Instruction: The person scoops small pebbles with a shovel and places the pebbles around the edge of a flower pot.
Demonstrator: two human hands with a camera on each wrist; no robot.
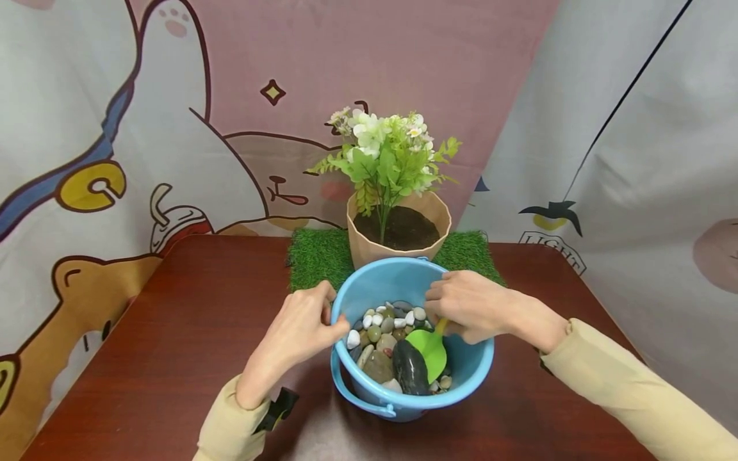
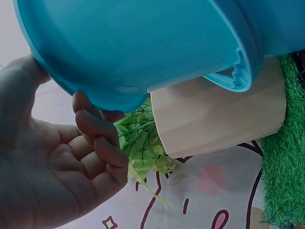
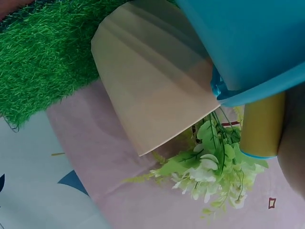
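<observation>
A blue bucket (image 1: 369,282) holds pebbles (image 1: 387,342) of mixed sizes, white, grey and brown, with a large dark stone (image 1: 410,368) near its front. At the rim's left side my left hand (image 1: 302,326) grips the bucket, thumb over the edge and fingers outside; the left wrist view shows these fingers curled at the rim (image 2: 52,78). My right hand (image 1: 469,306) holds a toy shovel by its yellow handle (image 3: 262,126), which is partly hidden by the hand. The shovel's green blade (image 1: 429,352) lies inside the bucket, against the dark stone.
Right behind the bucket, a beige flowerpot (image 1: 360,243) with dark soil and white-flowered greenery (image 1: 386,153) stands on a green turf mat (image 1: 314,259). All rest on a reddish-brown table (image 1: 219,307). A printed cloth (image 1: 438,57) hangs behind. The bucket's handle (image 1: 352,397) hangs at its front left.
</observation>
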